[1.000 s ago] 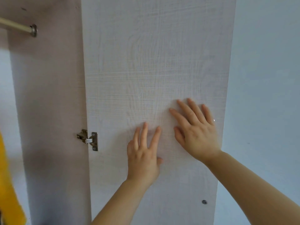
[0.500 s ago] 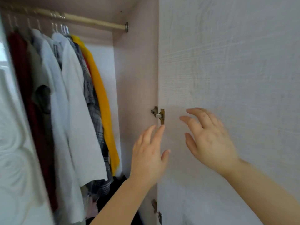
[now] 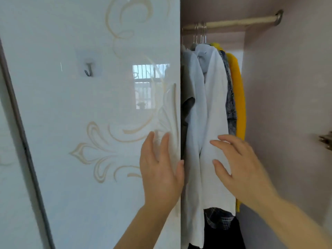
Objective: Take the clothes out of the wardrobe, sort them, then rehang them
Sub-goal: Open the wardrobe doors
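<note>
Several clothes hang on wire hangers from a pale rail [image 3: 233, 22] inside the wardrobe: white shirts [image 3: 213, 108], a grey checked shirt [image 3: 230, 97], a yellow garment [image 3: 239, 97] and a darker grey piece [image 3: 186, 105] at the left. The glossy white left door [image 3: 89, 105] with beige swirls covers the wardrobe's left part. My left hand [image 3: 160, 169] lies flat with straight fingers on that door near its right edge, thumb at the edge. My right hand [image 3: 239, 164] hovers with fingers spread in front of the white shirts, holding nothing.
A small metal hook [image 3: 89, 69] is stuck on the left door. The wardrobe's pinkish inner side wall [image 3: 287, 105] stands at the right, with a metal hinge [image 3: 326, 141] at the frame's right edge. Dark items [image 3: 221, 236] sit low inside.
My view has swung left from the opened right door to the closed left door and the clothes. Both hands left the right door; the left one now rests on the left door.
</note>
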{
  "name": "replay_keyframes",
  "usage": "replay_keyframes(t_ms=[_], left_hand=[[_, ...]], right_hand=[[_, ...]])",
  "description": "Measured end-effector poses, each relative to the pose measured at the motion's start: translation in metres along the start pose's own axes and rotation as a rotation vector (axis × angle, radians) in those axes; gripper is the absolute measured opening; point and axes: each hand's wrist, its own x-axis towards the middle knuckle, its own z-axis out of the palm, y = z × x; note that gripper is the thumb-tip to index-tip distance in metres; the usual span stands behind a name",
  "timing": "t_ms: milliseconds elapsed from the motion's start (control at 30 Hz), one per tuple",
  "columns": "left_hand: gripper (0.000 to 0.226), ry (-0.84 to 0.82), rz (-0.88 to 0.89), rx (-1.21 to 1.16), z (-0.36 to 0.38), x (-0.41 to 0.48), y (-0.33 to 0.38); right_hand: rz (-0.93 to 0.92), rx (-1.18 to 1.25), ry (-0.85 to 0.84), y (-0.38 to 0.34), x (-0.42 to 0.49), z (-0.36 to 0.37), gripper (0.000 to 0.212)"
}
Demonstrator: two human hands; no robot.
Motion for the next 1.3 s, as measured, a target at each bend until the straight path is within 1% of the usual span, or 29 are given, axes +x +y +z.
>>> replay_keyframes(t_ms=[33,100,167,267,333,433,500,567,667,867,933,1000,1100,1167,1233,1300], left_hand=[[0.065,0.002,-0.043,-0.045,-0.001,0.002,-0.005],[0.072,-0.045,-0.109,-0.141,0.000,0.003,-0.009],[0.075,-0.085,-0.154,-0.199,-0.001,0.006,-0.006],[0.073,-0.062,-0.280,-0.311,-0.006,0.012,0.000],[0.071,-0.064,-0.303,-0.322,-0.013,0.014,0.004],[0.058,-0.064,-0.310,-0.363,-0.030,0.012,0.013],[0.066,-0.065,-0.350,-0.372,-0.046,0.006,0.016],[0.071,-0.068,-0.370,-0.349,-0.065,-0.002,0.020],[0.065,-0.062,-0.373,-0.316,-0.098,-0.011,0.030],[0.070,-0.023,-0.460,-0.272,-0.166,-0.031,0.042],[0.069,-0.009,-0.490,-0.252,-0.191,-0.036,0.045],[0.073,-0.002,-0.501,-0.239,-0.215,-0.040,0.047],[0.075,0.026,-0.498,-0.237,-0.251,-0.047,0.043],[0.076,0.048,-0.519,-0.213,-0.277,-0.052,0.038],[0.076,0.073,-0.512,-0.140,-0.302,-0.056,0.033],[0.075,0.161,-0.471,0.016,-0.328,-0.059,0.029]], right_hand=[[-0.001,0.029,0.006,-0.005,0.004,0.007,0.040],[-0.004,0.079,0.001,-0.010,0.009,0.018,0.039],[-0.002,0.126,-0.023,-0.012,0.014,0.026,0.040],[0.011,0.217,-0.023,-0.012,0.019,0.034,0.041],[0.012,0.265,-0.020,-0.013,0.022,0.038,0.042],[-0.006,0.365,-0.047,-0.015,0.027,0.042,0.045],[-0.017,0.449,-0.084,-0.018,0.031,0.042,0.045],[-0.053,0.541,-0.098,-0.023,0.034,0.040,0.047],[-0.119,0.702,-0.123,-0.038,0.037,0.039,0.050],[-0.309,0.995,-0.174,-0.108,0.025,0.038,0.061],[-0.350,1.044,-0.209,-0.135,0.019,0.034,0.065],[-0.398,1.087,-0.223,-0.162,0.013,0.030,0.069],[-0.478,1.105,-0.199,-0.207,0.005,0.025,0.071],[-0.519,1.159,-0.188,-0.238,0.001,0.022,0.069],[-0.546,1.233,-0.192,-0.268,-0.004,0.023,0.069],[-0.533,1.269,-0.240,-0.297,-0.008,0.022,0.071]])
